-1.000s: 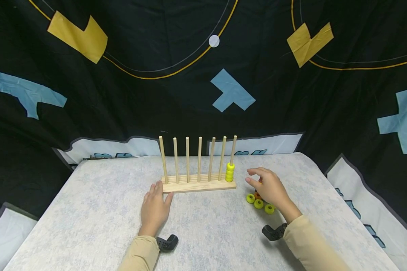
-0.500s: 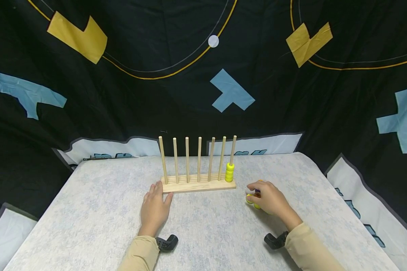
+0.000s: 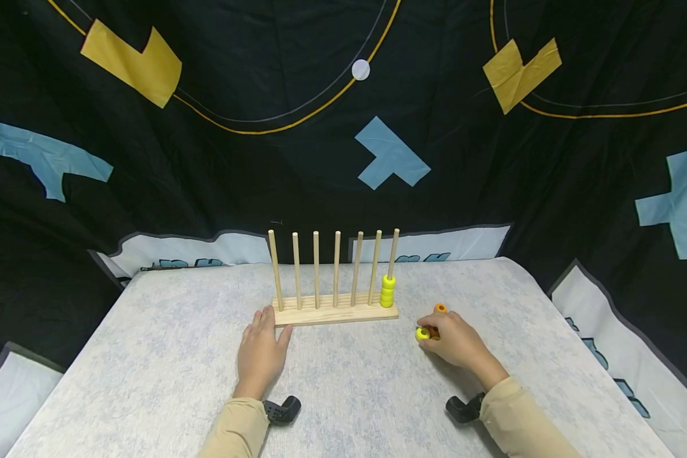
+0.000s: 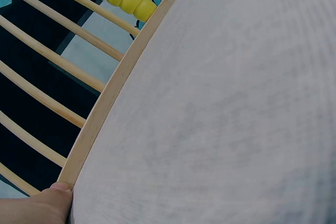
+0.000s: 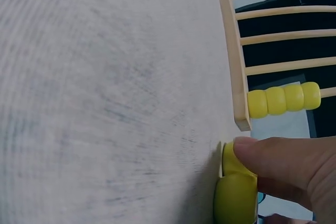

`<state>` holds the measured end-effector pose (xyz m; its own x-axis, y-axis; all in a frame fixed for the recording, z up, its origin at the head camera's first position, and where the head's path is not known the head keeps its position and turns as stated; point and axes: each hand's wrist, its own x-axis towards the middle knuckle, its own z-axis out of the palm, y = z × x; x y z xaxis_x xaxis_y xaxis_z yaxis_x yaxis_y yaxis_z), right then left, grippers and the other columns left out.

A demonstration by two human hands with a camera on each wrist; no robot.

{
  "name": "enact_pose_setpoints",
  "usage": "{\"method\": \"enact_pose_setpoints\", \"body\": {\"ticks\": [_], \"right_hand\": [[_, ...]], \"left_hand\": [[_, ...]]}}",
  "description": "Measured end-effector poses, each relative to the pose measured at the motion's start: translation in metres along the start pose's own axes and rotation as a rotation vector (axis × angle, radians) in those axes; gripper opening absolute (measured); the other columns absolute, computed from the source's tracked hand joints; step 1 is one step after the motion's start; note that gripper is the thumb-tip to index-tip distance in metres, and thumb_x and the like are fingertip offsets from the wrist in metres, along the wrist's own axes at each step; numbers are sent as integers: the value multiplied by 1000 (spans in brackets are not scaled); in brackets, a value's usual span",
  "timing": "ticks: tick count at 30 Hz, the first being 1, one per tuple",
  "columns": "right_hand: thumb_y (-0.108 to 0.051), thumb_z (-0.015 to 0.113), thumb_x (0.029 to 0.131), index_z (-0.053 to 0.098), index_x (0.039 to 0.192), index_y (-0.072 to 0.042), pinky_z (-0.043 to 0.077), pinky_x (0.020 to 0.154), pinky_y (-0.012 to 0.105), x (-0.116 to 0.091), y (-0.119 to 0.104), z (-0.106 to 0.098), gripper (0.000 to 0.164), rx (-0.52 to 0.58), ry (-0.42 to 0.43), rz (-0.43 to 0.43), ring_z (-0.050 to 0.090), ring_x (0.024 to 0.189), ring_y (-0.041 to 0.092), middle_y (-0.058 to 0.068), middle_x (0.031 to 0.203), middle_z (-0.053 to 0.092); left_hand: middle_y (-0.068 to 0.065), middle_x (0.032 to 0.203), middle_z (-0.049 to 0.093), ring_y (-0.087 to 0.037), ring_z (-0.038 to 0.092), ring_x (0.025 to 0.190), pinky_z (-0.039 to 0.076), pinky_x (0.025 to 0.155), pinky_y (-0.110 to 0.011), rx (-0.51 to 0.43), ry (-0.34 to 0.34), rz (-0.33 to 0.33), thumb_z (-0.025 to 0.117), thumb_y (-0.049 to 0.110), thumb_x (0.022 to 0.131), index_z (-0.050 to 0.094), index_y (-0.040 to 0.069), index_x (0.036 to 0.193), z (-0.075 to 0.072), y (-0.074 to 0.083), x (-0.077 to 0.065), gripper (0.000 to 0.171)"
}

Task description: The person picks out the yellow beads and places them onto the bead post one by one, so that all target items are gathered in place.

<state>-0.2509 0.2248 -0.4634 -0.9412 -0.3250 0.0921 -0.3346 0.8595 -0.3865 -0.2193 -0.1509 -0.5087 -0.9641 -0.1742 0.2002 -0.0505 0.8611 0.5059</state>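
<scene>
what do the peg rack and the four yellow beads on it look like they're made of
Peg rack: wood, seemingly unpainted, judging by its pale tan colour and faint grain along the base; a clear varnish can't be ruled out.

Yellow beads: painted wood or plastic, smooth with a slight sheen; the even colour hides any grain, leaving it open.

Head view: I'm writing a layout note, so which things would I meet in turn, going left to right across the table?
Left hand → middle wooden peg → stack of four yellow beads → right hand.
</scene>
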Motion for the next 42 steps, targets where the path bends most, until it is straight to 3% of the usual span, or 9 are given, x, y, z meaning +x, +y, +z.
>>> {"method": "enact_pose_setpoints", "body": {"ticks": [8, 16, 28, 32, 35, 42], "right_hand": [[-22, 81, 83, 74, 115, -17, 52, 85, 43, 1, 0, 1, 33, -3, -13, 32, 57, 103, 20, -3, 112, 71], [-24, 79, 86, 71, 120, -13, 48, 78, 34, 2, 0, 0, 37, 62, 20, 4, 54, 95, 17, -1, 110, 69], [-28, 72, 92, 67, 128, -12, 53, 96, 54, 11, -4, -24, 40, 115, 95, 11, 60, 115, 30, 6, 122, 67], [-29, 70, 94, 65, 130, -11, 55, 83, 43, 17, -10, -36, 40, 125, 138, 12, 61, 100, 27, 7, 123, 67], [-31, 68, 96, 64, 131, -11, 50, 72, 32, 23, -15, -45, 41, 149, 179, 6, 56, 89, 22, 7, 123, 66], [-33, 65, 98, 62, 134, -13, 47, 65, 30, 35, -31, -62, 42, 185, 252, -18, 51, 84, 22, 7, 125, 64]], "left_hand": [[-26, 156, 35, -40, 25, 150, 18, 125, -52, 5, -4, -1, 52, 38, 102, 28, -7, 153, 0, 0, 1, 72], [-26, 157, 34, -40, 24, 151, 18, 125, -53, 3, -13, -5, 52, 39, 102, 27, -6, 153, 1, 0, 2, 73], [-26, 156, 34, -40, 25, 150, 19, 125, -53, 4, -4, -5, 54, 38, 102, 29, -6, 152, 1, 0, 2, 72], [-26, 156, 35, -40, 25, 150, 19, 125, -52, 2, -1, -8, 54, 38, 101, 29, -6, 152, 1, -1, 1, 72], [-26, 156, 35, -40, 25, 150, 19, 125, -53, 0, -3, -9, 54, 38, 102, 29, -6, 152, 1, -1, 1, 72], [-26, 157, 34, -39, 24, 151, 18, 125, -52, -3, -8, -15, 53, 38, 102, 28, -6, 153, 1, -1, 1, 72]]}}
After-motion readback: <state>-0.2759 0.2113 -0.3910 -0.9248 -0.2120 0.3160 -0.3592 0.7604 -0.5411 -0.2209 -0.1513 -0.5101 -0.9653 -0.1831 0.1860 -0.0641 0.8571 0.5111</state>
